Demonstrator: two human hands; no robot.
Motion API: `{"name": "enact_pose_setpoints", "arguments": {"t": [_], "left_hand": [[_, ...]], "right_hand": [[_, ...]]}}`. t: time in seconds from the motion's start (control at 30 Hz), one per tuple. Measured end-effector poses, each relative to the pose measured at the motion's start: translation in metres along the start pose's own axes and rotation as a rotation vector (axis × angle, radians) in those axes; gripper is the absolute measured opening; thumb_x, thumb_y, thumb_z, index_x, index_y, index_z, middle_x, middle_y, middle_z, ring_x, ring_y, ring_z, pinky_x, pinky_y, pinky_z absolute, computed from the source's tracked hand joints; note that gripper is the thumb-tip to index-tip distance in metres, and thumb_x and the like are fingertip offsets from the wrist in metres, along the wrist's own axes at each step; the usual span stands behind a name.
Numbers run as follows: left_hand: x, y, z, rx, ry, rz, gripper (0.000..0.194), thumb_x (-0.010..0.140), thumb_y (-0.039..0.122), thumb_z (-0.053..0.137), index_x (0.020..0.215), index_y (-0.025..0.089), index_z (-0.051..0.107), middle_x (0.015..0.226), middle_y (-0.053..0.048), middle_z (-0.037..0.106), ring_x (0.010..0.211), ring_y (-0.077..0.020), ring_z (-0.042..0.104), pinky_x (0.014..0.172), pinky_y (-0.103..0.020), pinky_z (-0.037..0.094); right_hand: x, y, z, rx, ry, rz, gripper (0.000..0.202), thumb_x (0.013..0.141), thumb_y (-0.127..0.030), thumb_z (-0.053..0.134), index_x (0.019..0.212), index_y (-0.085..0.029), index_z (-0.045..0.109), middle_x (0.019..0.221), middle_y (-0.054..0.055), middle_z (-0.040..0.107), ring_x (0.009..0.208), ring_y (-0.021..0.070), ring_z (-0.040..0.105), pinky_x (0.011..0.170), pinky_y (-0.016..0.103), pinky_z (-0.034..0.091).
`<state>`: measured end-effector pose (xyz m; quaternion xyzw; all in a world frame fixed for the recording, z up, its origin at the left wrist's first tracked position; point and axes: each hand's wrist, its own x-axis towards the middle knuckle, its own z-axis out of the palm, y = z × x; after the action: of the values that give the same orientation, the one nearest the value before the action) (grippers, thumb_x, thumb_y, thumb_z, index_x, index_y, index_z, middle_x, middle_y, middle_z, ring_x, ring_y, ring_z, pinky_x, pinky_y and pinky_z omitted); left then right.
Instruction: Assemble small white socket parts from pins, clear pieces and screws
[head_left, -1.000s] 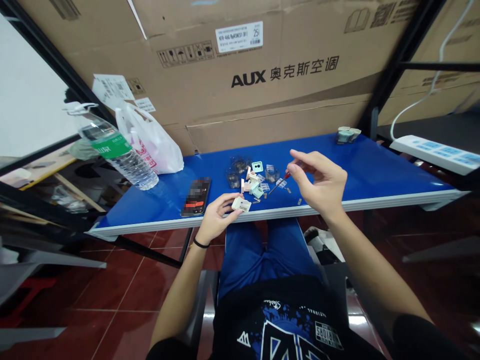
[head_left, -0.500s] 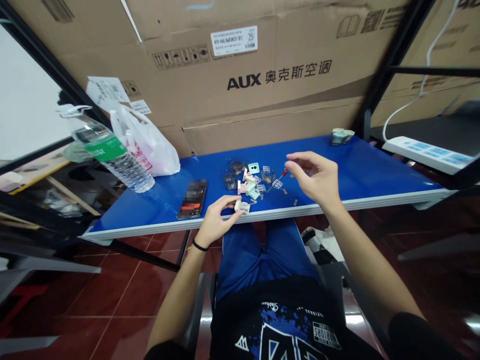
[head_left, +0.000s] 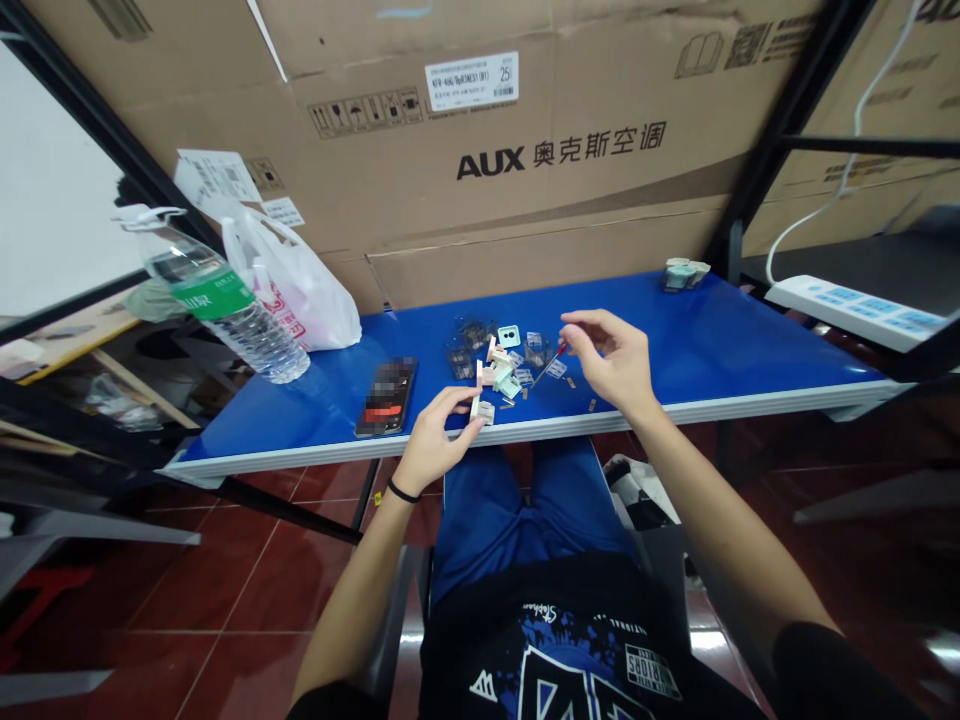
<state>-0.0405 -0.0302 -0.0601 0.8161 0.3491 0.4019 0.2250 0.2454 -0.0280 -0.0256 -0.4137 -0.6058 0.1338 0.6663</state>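
Note:
Near the table's front edge, my left hand (head_left: 435, 438) pinches a small cream plastic part (head_left: 484, 411) between thumb and fingers. My right hand (head_left: 613, 362) is closed around the red handle of a thin screwdriver (head_left: 549, 366), its shaft slanting down to the left, to the right of the cream part. Between and behind my hands lies a cluster of small pieces: pink plastic parts (head_left: 487, 374), mint-green plastic parts (head_left: 508, 382), a mint-green plate with two dark holes (head_left: 508, 336), clear pieces (head_left: 556, 369) and tiny brass-coloured strips (head_left: 592, 406).
A phone (head_left: 386, 396) lies left of my left hand. Farther left stand a large water bottle (head_left: 225, 300) and a white plastic bag (head_left: 300, 290). Dark transparent pieces (head_left: 472, 335) lie behind the cluster. A small stack (head_left: 684, 275) and a power strip (head_left: 862, 305) are at the right.
My right hand has moved left and slightly down with the screwdriver, closer to the cream part. My left hand has barely shifted; the cream part in it is turned a little.

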Motion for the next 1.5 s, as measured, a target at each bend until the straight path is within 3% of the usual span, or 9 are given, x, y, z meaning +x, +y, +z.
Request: {"name": "enact_pose_setpoints", "arguments": {"t": [0.1,0.2,0.3,0.37,0.43,0.7,1.1,1.5], "left_hand": [[0.0,0.001,0.0,0.002,-0.005,-0.009,0.035,0.096,0.029,0.071,0.129,0.021,0.068,0.128,-0.012,0.069,0.108,-0.0239,0.072,0.097,-0.04,0.063],[0.0,0.002,-0.001,-0.004,0.0,-0.003,0.035,0.096,0.03,0.071,0.129,0.021,0.069,0.127,-0.012,0.069,0.11,-0.0245,0.072,0.097,-0.04,0.063],[-0.001,0.0,-0.001,-0.034,0.002,-0.003,0.035,0.095,0.032,0.072,0.128,0.021,0.069,0.127,-0.012,0.069,0.111,-0.0248,0.072,0.099,-0.041,0.063],[-0.002,-0.002,-0.001,-0.067,0.0,-0.014,0.035,0.096,0.032,0.072,0.129,0.021,0.069,0.128,-0.012,0.069,0.113,-0.0245,0.072,0.101,-0.041,0.063],[-0.002,-0.004,-0.001,-0.102,0.001,-0.02,0.036,0.096,0.033,0.072,0.129,0.021,0.069,0.129,-0.012,0.068,0.114,-0.0241,0.071,0.102,-0.04,0.062],[-0.003,-0.005,-0.001,-0.13,0.003,-0.015,0.035,0.094,0.032,0.075,0.127,0.021,0.07,0.127,-0.011,0.067,0.111,-0.0229,0.072,0.101,-0.039,0.063],[-0.003,-0.006,-0.001,-0.122,0.003,0.001,0.035,0.094,0.033,0.075,0.127,0.02,0.071,0.127,-0.012,0.068,0.111,-0.0241,0.072,0.101,-0.041,0.063],[-0.006,-0.002,-0.003,-0.266,-0.012,-0.017,0.035,0.091,0.03,0.08,0.123,0.019,0.072,0.125,-0.012,0.068,0.114,-0.0233,0.072,0.096,-0.035,0.065]], "right_hand": [[-0.001,-0.007,-0.005,0.05,-0.052,-0.038,0.026,0.109,-0.037,0.046,0.114,-0.022,0.067,0.084,0.002,0.07,0.07,0.0139,0.069,0.067,0.03,0.056],[-0.004,-0.02,-0.008,-0.096,-0.353,-0.104,0.026,0.109,-0.027,0.04,0.111,-0.022,0.066,0.084,0.002,0.067,0.062,0.0124,0.059,0.061,0.029,0.048],[-0.012,-0.027,-0.002,-0.386,-0.735,-0.195,0.024,0.103,-0.019,0.049,0.111,-0.019,0.071,0.096,0.006,0.071,0.08,0.0182,0.065,0.07,0.031,0.048],[-0.019,-0.026,0.006,-0.515,-0.87,-0.22,0.028,0.102,-0.018,0.05,0.118,-0.018,0.074,0.104,0.009,0.072,0.087,0.0209,0.066,0.07,0.031,0.046],[-0.025,-0.022,0.013,-0.584,-0.922,-0.209,0.033,0.103,-0.02,0.05,0.125,-0.019,0.075,0.107,0.01,0.072,0.084,0.0201,0.066,0.065,0.029,0.042],[-0.03,-0.022,0.013,-0.575,-0.971,-0.195,0.029,0.103,-0.027,0.058,0.123,-0.02,0.077,0.107,0.009,0.071,0.08,0.0178,0.064,0.06,0.028,0.037],[-0.031,-0.023,0.014,-0.539,-1.011,-0.211,0.014,0.098,-0.018,0.064,0.1,-0.017,0.079,0.098,0.006,0.068,0.072,0.0131,0.058,0.058,0.027,0.032],[-0.041,-0.017,0.025,-0.569,-0.658,-0.407,0.026,0.105,-0.034,0.058,0.097,-0.017,0.076,0.094,0.007,0.07,0.065,0.0118,0.053,0.054,0.026,0.027]]}}
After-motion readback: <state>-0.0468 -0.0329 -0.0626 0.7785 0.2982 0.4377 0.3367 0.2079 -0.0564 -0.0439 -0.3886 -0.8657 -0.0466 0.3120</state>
